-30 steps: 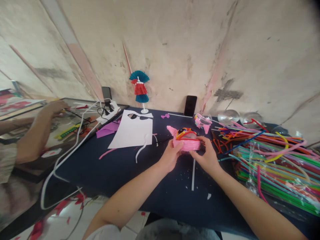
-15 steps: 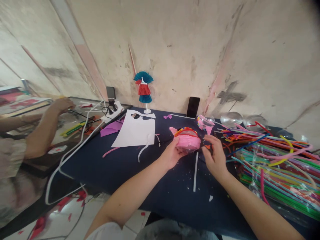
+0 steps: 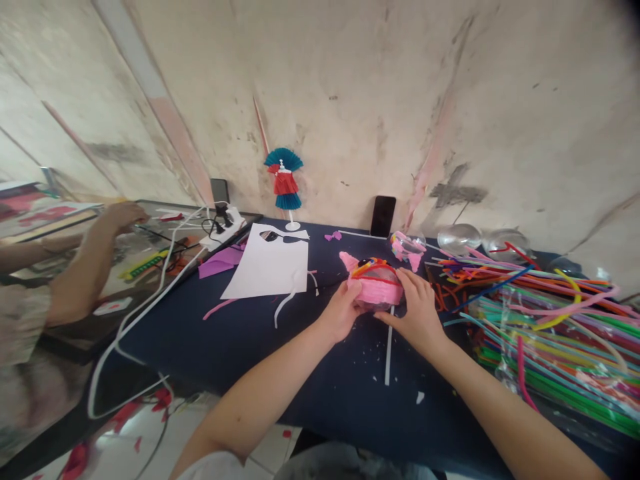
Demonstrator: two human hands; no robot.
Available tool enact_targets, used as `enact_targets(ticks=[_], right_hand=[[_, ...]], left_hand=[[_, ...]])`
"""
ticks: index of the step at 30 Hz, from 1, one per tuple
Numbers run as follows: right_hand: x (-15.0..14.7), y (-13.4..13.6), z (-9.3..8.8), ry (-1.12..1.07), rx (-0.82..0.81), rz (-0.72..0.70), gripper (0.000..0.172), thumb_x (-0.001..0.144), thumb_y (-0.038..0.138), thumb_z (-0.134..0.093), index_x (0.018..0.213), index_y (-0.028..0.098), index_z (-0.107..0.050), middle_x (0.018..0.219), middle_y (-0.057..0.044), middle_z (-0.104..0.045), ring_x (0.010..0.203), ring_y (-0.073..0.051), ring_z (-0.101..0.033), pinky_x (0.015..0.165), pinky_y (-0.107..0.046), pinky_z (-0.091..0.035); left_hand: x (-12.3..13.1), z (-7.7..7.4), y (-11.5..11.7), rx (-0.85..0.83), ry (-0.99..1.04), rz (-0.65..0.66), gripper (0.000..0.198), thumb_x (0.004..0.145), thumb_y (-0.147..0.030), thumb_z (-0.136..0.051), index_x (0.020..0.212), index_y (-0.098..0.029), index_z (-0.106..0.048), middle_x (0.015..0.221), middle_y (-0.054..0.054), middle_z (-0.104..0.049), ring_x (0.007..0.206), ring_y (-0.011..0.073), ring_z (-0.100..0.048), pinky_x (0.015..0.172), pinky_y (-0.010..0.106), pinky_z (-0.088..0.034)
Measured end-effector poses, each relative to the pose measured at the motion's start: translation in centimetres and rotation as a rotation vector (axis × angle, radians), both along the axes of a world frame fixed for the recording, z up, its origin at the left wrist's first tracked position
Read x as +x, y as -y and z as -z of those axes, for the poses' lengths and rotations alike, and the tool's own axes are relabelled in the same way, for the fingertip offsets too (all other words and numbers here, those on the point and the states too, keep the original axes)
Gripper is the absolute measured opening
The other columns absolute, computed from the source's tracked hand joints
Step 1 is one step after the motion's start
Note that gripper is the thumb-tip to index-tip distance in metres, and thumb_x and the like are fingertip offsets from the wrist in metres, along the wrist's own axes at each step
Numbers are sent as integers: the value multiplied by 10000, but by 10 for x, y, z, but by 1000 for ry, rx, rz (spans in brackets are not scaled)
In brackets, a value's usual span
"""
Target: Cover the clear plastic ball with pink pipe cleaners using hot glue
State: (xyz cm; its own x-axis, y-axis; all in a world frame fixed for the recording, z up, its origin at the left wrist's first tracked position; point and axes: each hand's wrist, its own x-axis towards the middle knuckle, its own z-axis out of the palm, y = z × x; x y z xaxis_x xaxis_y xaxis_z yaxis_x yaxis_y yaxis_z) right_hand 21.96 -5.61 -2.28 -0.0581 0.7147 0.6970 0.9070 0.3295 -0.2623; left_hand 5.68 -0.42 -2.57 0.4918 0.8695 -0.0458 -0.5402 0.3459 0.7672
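Note:
A round pink pipe-cleaner craft (image 3: 376, 285) with a pointed ear and red, orange and dark trim on top sits between both my hands above the dark blue table (image 3: 240, 333). My left hand (image 3: 341, 310) grips its left side, fingers curled round it. My right hand (image 3: 416, 308) cups its right side, fingers bent over the top edge. A white strip (image 3: 388, 347) lies on the table just below the craft.
A big heap of coloured pipe cleaners (image 3: 545, 320) fills the right. White paper (image 3: 267, 267), purple scraps (image 3: 216, 261), a phone (image 3: 383, 215), a small teal-and-red figure (image 3: 284, 180) and clear domes (image 3: 457, 237) lie behind. Another person's arm (image 3: 85, 267) works at the left table with a power strip (image 3: 225, 220).
My right hand, which had drawn back off the craft half a second ago, is on its right side again. The craft has been turned a little in my left hand.

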Motion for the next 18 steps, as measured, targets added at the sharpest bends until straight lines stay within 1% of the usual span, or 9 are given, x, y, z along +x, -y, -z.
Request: enact_targets(ticks=[3, 7, 9, 11, 14, 16, 18], right_hand=[[-1, -2, 7, 14, -27, -2, 825, 670, 447, -713, 1371, 247, -327, 1279, -149, -476, 1156, -358, -438, 916, -549, -378], [0, -3, 7, 8, -23, 11, 828, 647, 459, -726, 1352, 235, -356, 1276, -155, -472, 1165, -369, -422, 932, -569, -362], [2, -3, 4, -3, -6, -16, 814, 644, 452, -729, 1339, 228, -369, 1241, -150, -492, 1151, -357, -433, 946, -569, -360], [5, -4, 2, -57, -4, -54, 790, 642, 456, -728, 1318, 221, -393, 1222, -145, -505, 1146, -340, -444, 962, -562, -361], [14, -7, 1, -277, -67, -79, 778, 603, 478, -745, 1267, 205, -448, 1218, -138, -521, 1141, -321, -473, 949, -526, -403], [21, -10, 1, -509, -162, -126, 729, 601, 478, -745, 1222, 196, -488, 1170, -123, -571, 1084, -298, -534, 911, -488, -447], [27, -14, 3, -742, -249, -206, 617, 644, 475, -715, 1162, 192, -535, 1101, -105, -630, 1011, -276, -591, 885, -463, -471]], left_hand=[[1, 3, 1, 25, -48, -30, 528, 656, -482, -733, 1043, -167, -561, 1052, 88, -622, 895, 193, -600, 738, 315, -507], [1, 8, 0, 38, -141, -81, 490, 651, -494, -734, 974, -176, -549, 978, 52, -624, 809, 152, -597, 706, 287, -490], [0, 9, -3, 56, -193, -101, 464, 684, -535, -687, 958, -185, -556, 939, 37, -630, 781, 142, -592, 697, 277, -472], [-1, 10, -7, 94, -246, -120, 465, 748, -603, -575, 958, -188, -584, 916, 41, -643, 782, 150, -589, 691, 274, -453], [-6, 7, -13, 219, -311, -156, 514, 806, -634, -450, 924, -172, -641, 872, 62, -660, 786, 171, -580, 696, 286, -427], [-9, 3, -15, 318, -355, -213, 480, 826, -591, -454, 893, -162, -658, 814, 62, -655, 764, 178, -571, 710, 299, -417], [-13, -3, -14, 408, -400, -343, 363, 826, -499, -518, 891, -170, -654, 802, 51, -642, 764, 177, -563, 739, 301, -410]])
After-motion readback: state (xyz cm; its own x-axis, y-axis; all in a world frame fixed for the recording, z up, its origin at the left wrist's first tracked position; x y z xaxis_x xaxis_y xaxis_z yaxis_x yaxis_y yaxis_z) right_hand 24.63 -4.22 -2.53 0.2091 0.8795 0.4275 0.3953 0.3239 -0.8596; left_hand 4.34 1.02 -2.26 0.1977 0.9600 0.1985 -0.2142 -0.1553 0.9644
